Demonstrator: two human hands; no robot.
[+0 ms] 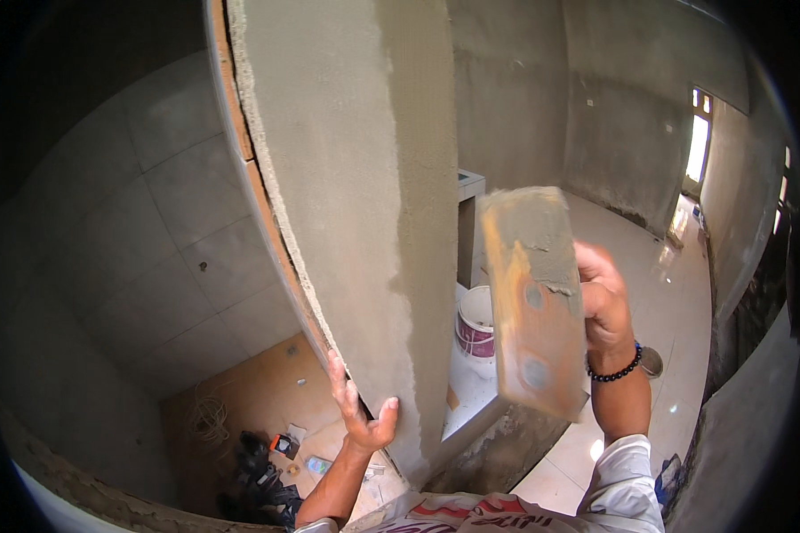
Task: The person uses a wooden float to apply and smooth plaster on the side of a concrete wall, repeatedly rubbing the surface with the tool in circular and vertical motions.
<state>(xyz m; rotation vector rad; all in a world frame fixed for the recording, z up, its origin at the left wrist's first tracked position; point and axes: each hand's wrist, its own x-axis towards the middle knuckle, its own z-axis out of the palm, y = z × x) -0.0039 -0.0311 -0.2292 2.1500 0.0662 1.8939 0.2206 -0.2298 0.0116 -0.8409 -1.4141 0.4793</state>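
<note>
In my right hand is a rectangular plastering float, raised to the right of the wall end. Its worn flat face is turned toward me, with grey mortar smeared over the upper part. The handle is hidden behind the board. My left hand lies against the lower left edge of the plastered wall end, thumb and fingers apart, holding nothing. A darker, damp-looking band of plaster runs down the wall end's right side.
A white and purple bucket stands on a white ledge behind the float. Black plastic bags, a coil of pale cable and small litter lie on the floor at lower left. A brown strip borders the wall's left edge.
</note>
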